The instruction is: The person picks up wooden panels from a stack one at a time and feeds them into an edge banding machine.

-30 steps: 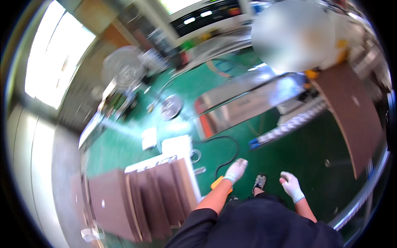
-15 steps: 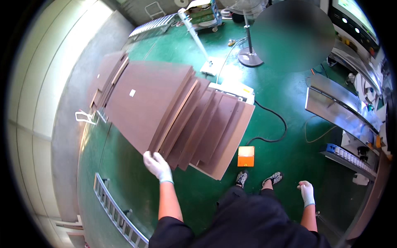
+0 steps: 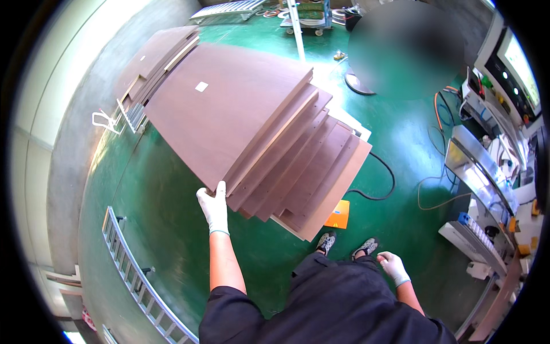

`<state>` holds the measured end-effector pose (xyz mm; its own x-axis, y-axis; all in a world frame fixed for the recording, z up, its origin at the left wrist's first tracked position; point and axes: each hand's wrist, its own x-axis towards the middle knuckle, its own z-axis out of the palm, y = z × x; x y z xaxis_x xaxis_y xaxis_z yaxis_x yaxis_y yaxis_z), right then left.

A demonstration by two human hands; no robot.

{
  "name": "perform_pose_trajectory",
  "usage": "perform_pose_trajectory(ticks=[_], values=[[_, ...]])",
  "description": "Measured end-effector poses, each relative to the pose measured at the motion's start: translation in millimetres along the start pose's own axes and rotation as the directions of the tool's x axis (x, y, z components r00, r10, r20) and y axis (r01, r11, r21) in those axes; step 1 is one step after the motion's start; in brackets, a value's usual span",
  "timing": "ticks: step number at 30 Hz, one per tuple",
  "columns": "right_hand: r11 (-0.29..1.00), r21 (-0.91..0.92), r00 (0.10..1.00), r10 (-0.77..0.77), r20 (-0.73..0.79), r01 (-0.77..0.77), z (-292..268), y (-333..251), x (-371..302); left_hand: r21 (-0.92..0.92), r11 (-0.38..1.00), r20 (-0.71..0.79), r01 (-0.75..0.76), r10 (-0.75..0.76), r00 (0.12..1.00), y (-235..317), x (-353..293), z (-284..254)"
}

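Note:
A stack of brown panels (image 3: 229, 103) lies ahead of me, its sheets of different sizes stepped toward the right. A small white label (image 3: 201, 86) sits on the uppermost sheet. My left hand (image 3: 214, 209), in a white glove, is closed on the near corner of that upper sheet, thumb on top and the other fingers hidden beneath. Away from the stack, my right hand (image 3: 393, 268) hangs low at my right side, gloved too, its fingers loosely curled with nothing visible in them.
An orange box (image 3: 338, 215) rests on the green floor by my shoes, near a black cable (image 3: 392, 178). A second brown stack (image 3: 154, 57) is at the far left. A roller conveyor frame (image 3: 137, 281) lies lower left. Machinery with a screen (image 3: 518, 63) lines the right.
My left hand has closed on the panel's corner, thumb now over the top. My right hand has come in closer to my body. The view has shifted, so the stack appears larger.

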<state>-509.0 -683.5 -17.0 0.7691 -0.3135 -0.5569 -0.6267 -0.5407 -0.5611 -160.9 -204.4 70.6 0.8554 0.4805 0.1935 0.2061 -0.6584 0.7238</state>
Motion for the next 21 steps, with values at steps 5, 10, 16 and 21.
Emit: perform_pose_trajectory(ticks=[5, 10, 16, 21], values=[[0.996, -0.074, 0.996, -0.045, 0.08, 0.051, 0, -17, 12, -0.299, 0.946, 0.19, 0.122, -0.067, 0.98, -12, 15, -26], [0.991, -0.109, 0.993, -0.066, 0.099, 0.077, -10, -8, 29, -0.479, 0.791, 0.286, 0.381, -0.27, 0.919, -22, 31, -31], [0.983, -0.126, 0.986, -0.12, 0.118, 0.135, -8, -47, 56, -0.495, 0.677, 0.472, 0.545, -0.317, 0.822, -25, 44, -23], [0.978, 0.201, 0.936, -0.125, 0.329, 0.06, 39, -47, 88, -0.62, 0.584, 0.482, 0.525, -0.245, 0.841, -21, 11, -18]])
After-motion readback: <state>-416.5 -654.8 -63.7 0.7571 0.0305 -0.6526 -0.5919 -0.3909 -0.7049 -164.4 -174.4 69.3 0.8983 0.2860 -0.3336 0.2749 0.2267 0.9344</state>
